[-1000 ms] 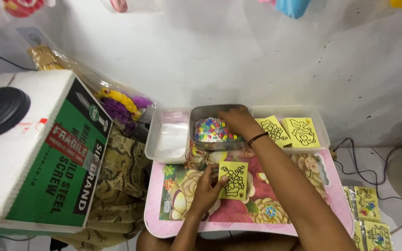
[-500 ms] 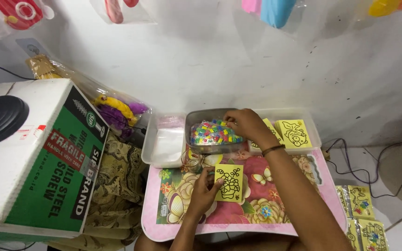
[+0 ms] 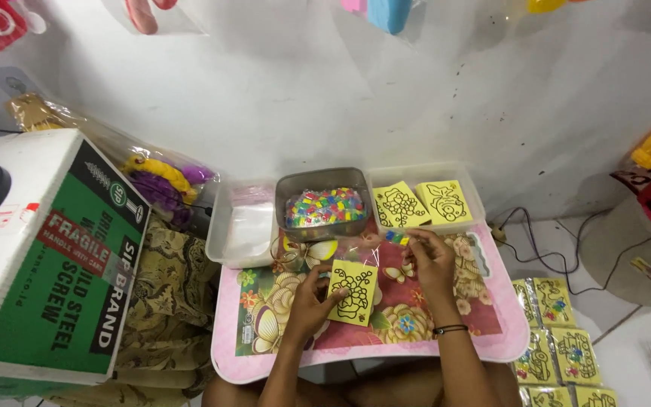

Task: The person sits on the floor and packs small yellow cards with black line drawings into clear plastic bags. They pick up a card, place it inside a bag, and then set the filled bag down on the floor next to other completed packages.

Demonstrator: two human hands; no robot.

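My left hand [image 3: 309,300] holds a yellow card [image 3: 353,292] printed with a black line drawing, tilted up over a pink floral lap table [image 3: 484,339]. My right hand [image 3: 429,260] pinches a small packet of coloured bits [image 3: 396,238] just above the table, right of the card. Behind both hands stands a grey metal tin [image 3: 324,181] filled with several such colourful packets.
A clear tray [image 3: 467,194] at the back right holds two more yellow cards [image 3: 420,203]. Another clear tray [image 3: 224,226] with plastic sleeves sits left of the tin. A large green and white cardboard box [image 3: 54,256] stands at left. Packed yellow cards [image 3: 555,332] lie on the floor at right, near cables.
My right hand has drawn back from the metal tin toward me, now holding a small colourful packet. The left hand keeps the yellow card in about the same place.
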